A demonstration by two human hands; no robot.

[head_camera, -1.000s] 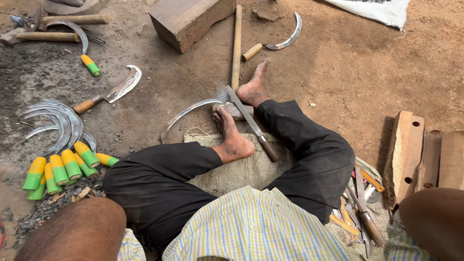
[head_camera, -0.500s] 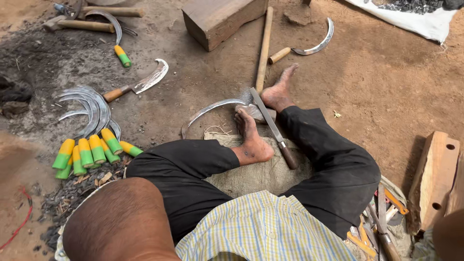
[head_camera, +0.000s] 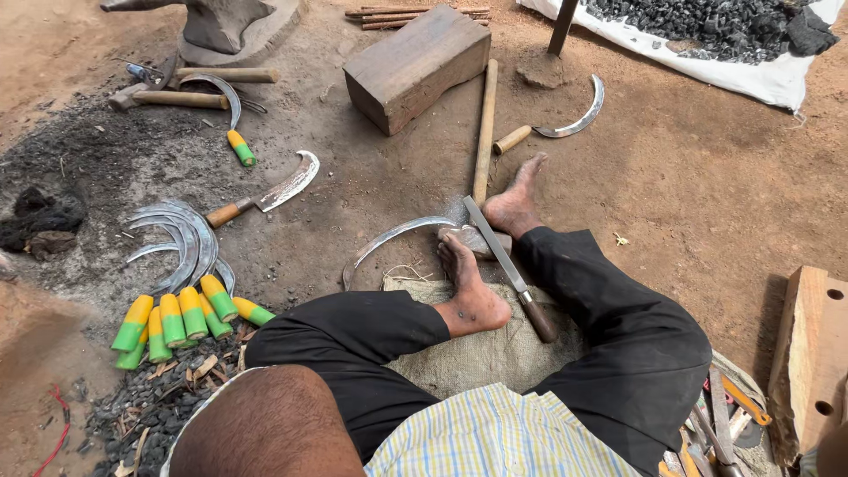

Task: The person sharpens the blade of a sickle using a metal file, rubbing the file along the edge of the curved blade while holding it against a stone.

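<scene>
Sickle blade pinned under my feet, file laid across it.
My hands are out of view; I cannot tell their grip. Blade sits on the dirt beyond the sack's far edge; keep foot pressure firm.

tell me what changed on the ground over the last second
Nothing on the ground moved; only the view tilted up, bringing in the anvil and charcoal. No hand holds anything. The sickle blade stays pinned under the feet, the file across it, the sickle bundle unmoved.
</scene>
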